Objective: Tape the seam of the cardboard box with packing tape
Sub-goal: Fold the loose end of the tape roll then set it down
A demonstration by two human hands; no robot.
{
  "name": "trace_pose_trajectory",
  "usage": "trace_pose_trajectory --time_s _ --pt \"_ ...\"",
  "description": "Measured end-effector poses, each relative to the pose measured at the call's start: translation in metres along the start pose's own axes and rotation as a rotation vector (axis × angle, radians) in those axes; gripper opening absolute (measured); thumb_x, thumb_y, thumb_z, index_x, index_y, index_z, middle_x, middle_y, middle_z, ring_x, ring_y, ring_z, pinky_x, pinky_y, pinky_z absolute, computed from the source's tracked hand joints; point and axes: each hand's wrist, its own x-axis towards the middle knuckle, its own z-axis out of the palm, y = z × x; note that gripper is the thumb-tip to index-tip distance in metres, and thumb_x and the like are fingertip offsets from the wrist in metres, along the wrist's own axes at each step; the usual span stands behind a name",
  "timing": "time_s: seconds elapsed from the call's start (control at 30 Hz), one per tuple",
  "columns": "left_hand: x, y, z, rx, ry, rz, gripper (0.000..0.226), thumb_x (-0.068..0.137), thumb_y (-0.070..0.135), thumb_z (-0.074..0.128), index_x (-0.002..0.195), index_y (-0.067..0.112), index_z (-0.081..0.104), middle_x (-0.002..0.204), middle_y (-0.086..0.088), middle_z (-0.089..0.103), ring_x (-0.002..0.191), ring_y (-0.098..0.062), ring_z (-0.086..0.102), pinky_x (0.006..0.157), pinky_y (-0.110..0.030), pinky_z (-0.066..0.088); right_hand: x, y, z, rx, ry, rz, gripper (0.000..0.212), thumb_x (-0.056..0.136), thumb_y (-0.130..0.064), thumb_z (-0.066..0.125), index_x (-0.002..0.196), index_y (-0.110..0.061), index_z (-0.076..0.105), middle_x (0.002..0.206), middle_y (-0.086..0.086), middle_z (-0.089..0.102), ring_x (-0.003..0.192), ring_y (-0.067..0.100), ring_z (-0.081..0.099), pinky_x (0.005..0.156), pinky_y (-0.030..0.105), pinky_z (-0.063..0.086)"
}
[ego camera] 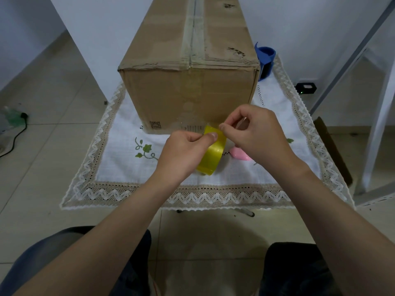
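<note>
The left hand (183,152) grips a roll of yellow packing tape (211,154) from its left side, thumb pressed on the outer band near the top; the roll stands on edge, just above or on the tablecloth (119,150), its band running from near the person toward the box; the right hand (256,133) is pinched, thumb and forefinger closed at the roll's upper end, apparently on the tape's free end, though the end itself is too thin and clear to make out; a pink object (240,154) lies on the cloth just below the right hand, partly hidden by it.

Just beyond the hands stands the cardboard box (188,95), closed, so its contents cannot be seen; its long axis runs straight away from the person, a short end face turned toward the hands; the top seam (193,28) runs down the middle of the lid along that long axis, a strip of pale tape already over it and folding down onto the near face; the box rests on the white, lace-edged tablecloth with green embroidered leaves; a blue tape dispenser (265,58) stands on the cloth close to the box's right side, partly hidden behind the box's corner; around the table lies a pale tiled floor (53,86).
</note>
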Motion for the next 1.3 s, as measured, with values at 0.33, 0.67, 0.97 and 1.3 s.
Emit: trace_pose_trajectory --time_s 0.33,0.67,0.97,1.3 --pt "-0.006 0.004 0.004 0.066 -0.005 0.06 0.057 0.093 0.045 0.068 0.078 -0.009 0.062 0.062 -0.005 0.036 0.056 -0.013 0.036 0.058 -0.031 0.028 0.011 0.007 -0.009 0.243 -0.145 0.348 0.037 0.075 -0.028 0.093 0.097 -0.014 0.067 0.078 0.008 0.07 0.045 0.016 0.056 0.045 0.028 0.044" --pt "-0.006 0.003 0.004 0.084 -0.007 0.051 0.053 0.092 0.045 0.068 0.06 0.005 0.054 0.049 0.006 0.03 0.047 -0.011 0.031 0.054 -0.029 0.027 0.007 0.003 -0.001 0.012 -0.06 0.061 0.01 0.087 -0.017 0.08 0.08 -0.024 0.083 0.088 -0.005 0.065 0.063 0.005 0.059 0.05 0.015 0.046" --pt "-0.004 0.008 -0.001 0.033 0.005 0.046 0.046 0.092 0.045 0.068 0.063 0.011 0.058 0.055 0.0 0.031 0.052 -0.015 0.034 0.06 -0.032 0.029 0.001 0.0 0.011 -0.097 0.086 -0.13 0.007 0.087 -0.021 0.08 0.081 -0.024 0.081 0.083 -0.013 0.056 0.066 0.001 0.056 0.064 0.038 0.056" --pt "0.0 0.008 -0.005 -0.044 -0.022 -0.031 0.069 0.079 0.059 0.064 0.09 -0.009 0.067 0.073 -0.003 0.055 0.065 -0.02 0.05 0.067 -0.035 0.038 -0.003 -0.001 0.012 -0.061 0.163 -0.259 0.004 0.088 -0.017 0.079 0.085 -0.016 0.081 0.086 -0.005 0.058 0.067 0.008 0.057 0.062 0.03 0.052"
